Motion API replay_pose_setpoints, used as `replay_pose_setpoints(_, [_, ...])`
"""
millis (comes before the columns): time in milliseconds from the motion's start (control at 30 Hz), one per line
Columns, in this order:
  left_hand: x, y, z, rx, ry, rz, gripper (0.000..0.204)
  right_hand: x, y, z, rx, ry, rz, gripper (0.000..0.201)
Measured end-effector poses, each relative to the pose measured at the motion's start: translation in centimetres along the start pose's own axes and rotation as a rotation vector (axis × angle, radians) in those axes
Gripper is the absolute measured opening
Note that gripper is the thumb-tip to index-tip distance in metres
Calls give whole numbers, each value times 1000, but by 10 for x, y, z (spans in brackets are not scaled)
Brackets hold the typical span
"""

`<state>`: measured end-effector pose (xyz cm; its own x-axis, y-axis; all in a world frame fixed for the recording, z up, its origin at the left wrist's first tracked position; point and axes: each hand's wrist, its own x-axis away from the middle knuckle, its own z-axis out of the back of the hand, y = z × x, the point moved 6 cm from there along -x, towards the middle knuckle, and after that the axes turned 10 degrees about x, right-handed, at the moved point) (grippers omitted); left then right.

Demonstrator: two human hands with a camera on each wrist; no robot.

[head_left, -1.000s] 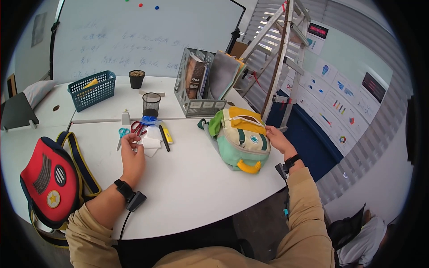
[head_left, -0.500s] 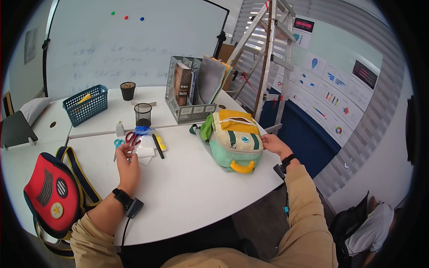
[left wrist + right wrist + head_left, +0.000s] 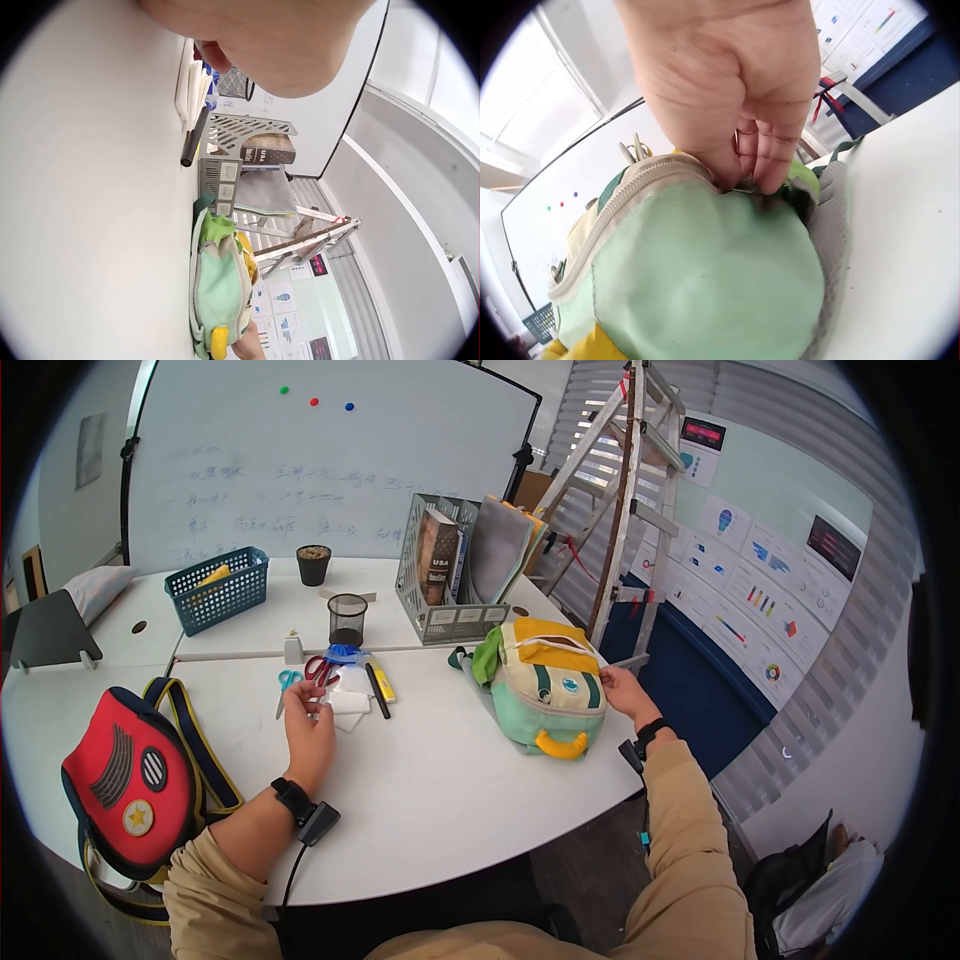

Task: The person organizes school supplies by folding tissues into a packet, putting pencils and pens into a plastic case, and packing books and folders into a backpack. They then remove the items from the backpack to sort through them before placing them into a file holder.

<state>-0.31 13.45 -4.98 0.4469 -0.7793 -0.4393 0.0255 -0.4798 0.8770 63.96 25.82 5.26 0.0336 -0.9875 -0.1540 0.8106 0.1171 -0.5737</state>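
Note:
A small mint, cream and yellow backpack (image 3: pixel 530 720) lies on the white table at the right, its yellow handle toward me. My right hand (image 3: pixel 627 695) is at its right side; thumb and fingers pinch the bag's edge beside the cream zipper (image 3: pixel 641 176). The pinched spot is partly hidden by the fingers. My left hand (image 3: pixel 310 738) hovers with loosely bent fingers and holds nothing. It is nearest to red-handled scissors (image 3: pixel 318 669), teal scissors (image 3: pixel 289 679) and white paper pieces (image 3: pixel 350 704). A black marker (image 3: pixel 378 690) and a yellow stick-like item (image 3: pixel 386 682) lie just right of these.
A red bag (image 3: pixel 130 790) with dark straps sits at the left edge. Behind stand a mesh pen cup (image 3: pixel 347 622), a teal basket (image 3: pixel 218 595), a potted plant (image 3: pixel 313 567) and a grey file holder (image 3: pixel 455 622) with books. A ladder (image 3: pixel 625 520) rises beyond the backpack.
The head view has shifted slightly back and forth. My right hand stays at the backpack's side, and my left hand still hovers by the scissors. Nothing on the table has visibly moved.

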Motion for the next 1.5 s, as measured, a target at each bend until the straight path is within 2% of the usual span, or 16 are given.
replay_pose_setpoints(100, [1, 3, -1, -10, -5, -18, 47, 10, -2, 10, 309, -27, -166, 20])
replay_pose_setpoints(200, [2, 6, -2, -27, -8, -35, 46, 19, -5, 3, 212, -78, -223, 30])
replay_pose_setpoints(300, [2, 7, -3, -37, -10, -51, 45, 24, -1, -10, -242, 70, -23, 28])
replay_pose_setpoints(400, [2, 6, -3, -28, -7, -27, 45, 20, 15, -23, -484, 12, -96, 35])
replay_pose_setpoints(600, [2, 6, -2, -8, 3, -5, 45, 24, 39, -15, -517, 10, -257, 25])
replay_pose_setpoints(700, [1, 5, -2, -24, -3, -26, 45, 27, 34, -13, -519, 37, -243, 22])
replay_pose_setpoints(800, [1, 6, -2, -32, -3, -19, 45, 28, 27, -13, -392, 42, -274, 24])
replay_pose_setpoints(900, [2, 4, -2, -20, 0, -15, 44, 22, 20, -11, -236, 41, -149, 21])
replay_pose_setpoints(1100, [0, 6, -2, 2, 9, 14, 45, 30, -20, 15, 502, 249, 97, 18])
replay_pose_setpoints(1300, [2, 7, -1, -26, 7, -33, 45, 71, -44, 41, 507, 227, 21, 25])
replay_pose_setpoints(1433, [2, 6, -1, -34, 10, -65, 45, 103, -69, 42, 556, 115, -146, 27])
replay_pose_setpoints(1500, [2, 6, -2, -33, 8, -69, 45, 111, -77, 37, 609, 80, -98, 28])
